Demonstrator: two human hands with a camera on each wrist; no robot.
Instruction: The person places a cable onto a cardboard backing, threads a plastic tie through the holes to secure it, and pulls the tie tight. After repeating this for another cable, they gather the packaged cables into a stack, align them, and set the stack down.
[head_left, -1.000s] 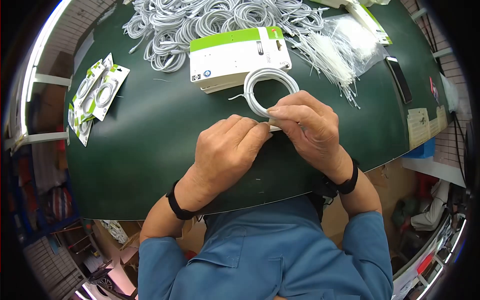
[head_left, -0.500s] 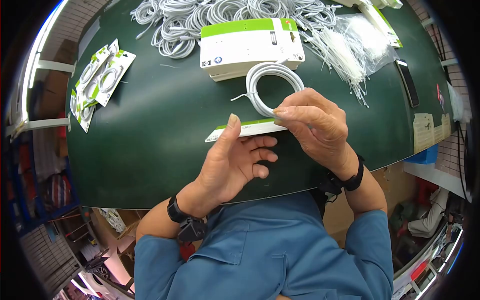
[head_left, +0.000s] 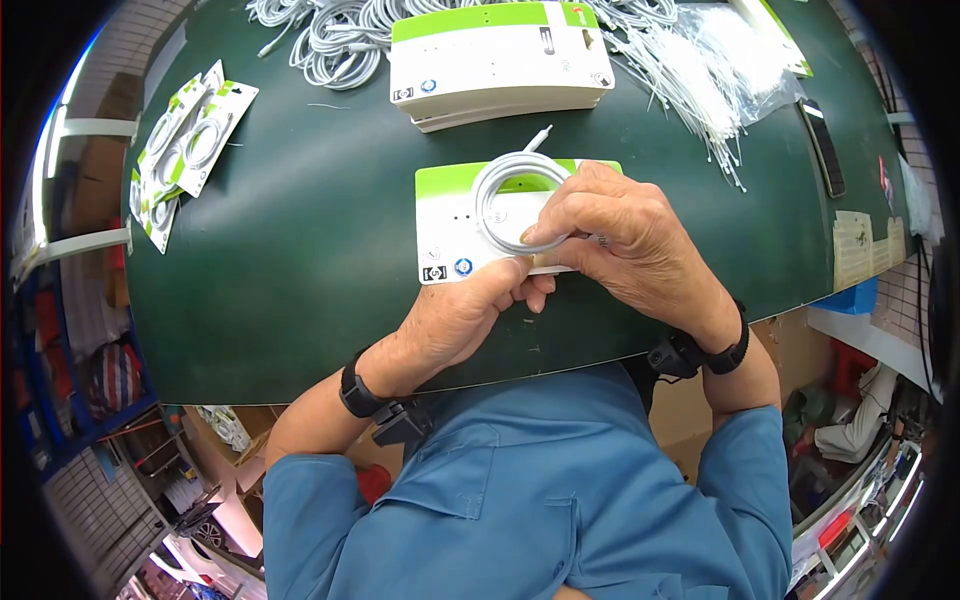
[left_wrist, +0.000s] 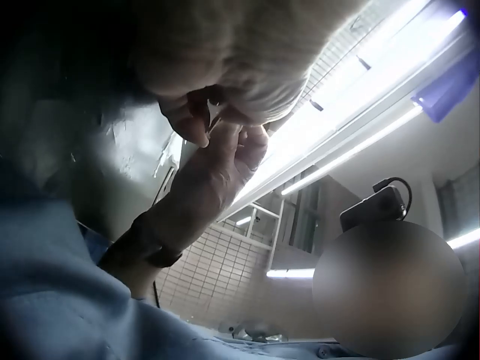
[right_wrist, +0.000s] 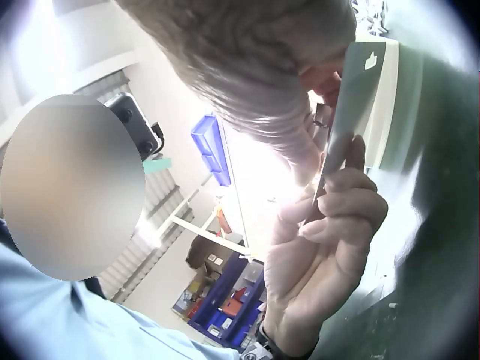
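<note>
In the head view, a coil of white cable (head_left: 483,208) lies against the front of a green-and-white packaging card (head_left: 440,210), with one plug end (head_left: 540,137) sticking up above the coil. My right hand (head_left: 632,232) pinches the coil at its lower right between thumb and fingers. At the card's bottom edge, my left hand (head_left: 455,312) grips it with the thumb in front and fingers behind. From the right wrist view, the card (right_wrist: 361,90) appears nearly edge-on, the left hand's fingers (right_wrist: 349,199) against its back. The left wrist view is dark and blurred.
A stack of similar cards (head_left: 500,65) stands behind the hands. Further back lie heaped white cables (head_left: 340,50), loose cable ties (head_left: 690,95) and a plastic bag. Several packed cards (head_left: 205,145) lie at left, a phone (head_left: 822,150) at right.
The left hand came away from the coil, opened, then took the card's lower edge. The card has turned from nearly flat to face up toward the head camera, behind the coil.
</note>
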